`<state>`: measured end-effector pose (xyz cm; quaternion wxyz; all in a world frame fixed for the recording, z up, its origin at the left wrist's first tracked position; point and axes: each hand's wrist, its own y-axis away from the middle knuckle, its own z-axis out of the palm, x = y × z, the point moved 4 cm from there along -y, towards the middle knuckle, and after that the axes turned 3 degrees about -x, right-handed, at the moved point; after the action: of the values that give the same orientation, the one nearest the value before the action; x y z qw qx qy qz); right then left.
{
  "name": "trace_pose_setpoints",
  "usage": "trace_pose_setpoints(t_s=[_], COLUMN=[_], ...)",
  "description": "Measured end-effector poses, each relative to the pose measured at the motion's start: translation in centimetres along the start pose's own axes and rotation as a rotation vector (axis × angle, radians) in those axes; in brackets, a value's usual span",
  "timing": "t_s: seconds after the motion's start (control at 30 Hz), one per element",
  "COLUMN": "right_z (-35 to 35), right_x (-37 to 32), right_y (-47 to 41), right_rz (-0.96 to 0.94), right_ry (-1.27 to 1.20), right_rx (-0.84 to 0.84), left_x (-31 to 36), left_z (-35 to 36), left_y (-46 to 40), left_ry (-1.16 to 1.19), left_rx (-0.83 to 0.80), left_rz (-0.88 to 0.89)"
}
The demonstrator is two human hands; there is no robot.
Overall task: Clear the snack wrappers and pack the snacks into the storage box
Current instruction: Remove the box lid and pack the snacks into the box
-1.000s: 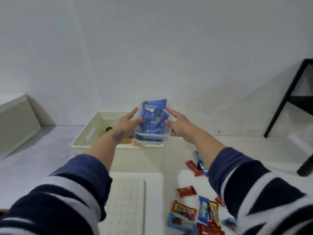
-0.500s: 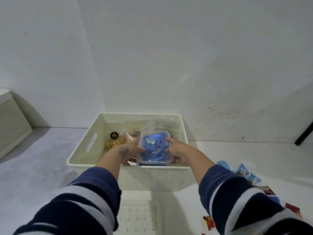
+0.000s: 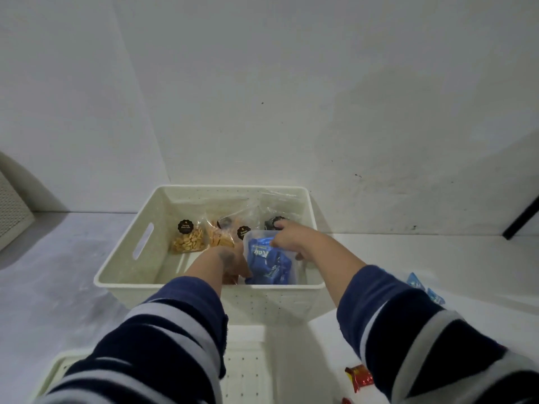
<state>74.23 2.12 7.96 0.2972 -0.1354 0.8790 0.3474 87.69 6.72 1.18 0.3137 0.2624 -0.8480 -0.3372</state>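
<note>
Centre of the frame, inside the box: my two hands hold one clear tub packed with blue wrapped snacks, low in the right half of the storage box.
Right hand: fingers curled over the tub's far rim, pinching it from above; fingertips partly lost against a dark item behind them.
Left hand: pressed to the tub's left side with fingers wrapped low around it; the fingertips are hidden behind the tub and the box's near wall.
Tub contents: blue packets, overlapping, so I cannot count them; white lettering on one, only partly readable.
Hidden: the tub's base and the box floor beneath it, behind the near wall.
Bags in the box: three black round labels show; one bag of pale nuts left of centre, one bag of orange pieces beside it, the rest of the clear plastic too crumpled to sort out.
Dark item: one, at the box's far right, mostly covered by my right hand.
Lower centre: one white perforated lid, largely covered by my striped sleeves.
Lower right: one red wrapped snack, a second red bit cut off at the bottom edge.
Right edge: two light blue packets, partly behind my right sleeve.
</note>
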Motion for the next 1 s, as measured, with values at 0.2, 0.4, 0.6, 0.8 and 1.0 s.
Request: trace_pose_setpoints(t_s=[0.2,0.4,0.6,0.8,1.0], right_z=[-3.8,-6.8,-7.9,-7.7,-6.1], right_x=[-0.7,1.9,7.5,15.2,22.1], right_y=[2.6,5.9,11.7,16.5,19.9], right_rz=[-0.118,-0.181,-0.042,0.063,0.096], right_ry=[-0.14,0.024,0.344,0.388,0.492], right_rx=[0.122,0.252,0.24,0.184,0.09], left_x=[2.8,5.8,11.6,14.5,14.0], left_z=[1.2,0.1,3.0,9.5,16.2], left_y=[0.9,4.2,9.4,13.8,16.3], left_ry=[-0.065,-0.316,-0.406,-0.491,-0.398], left_rx=[0.004,0.252,0.318,0.358,0.376], left_rz=[0.005,0.137,0.392,0.541,0.538])
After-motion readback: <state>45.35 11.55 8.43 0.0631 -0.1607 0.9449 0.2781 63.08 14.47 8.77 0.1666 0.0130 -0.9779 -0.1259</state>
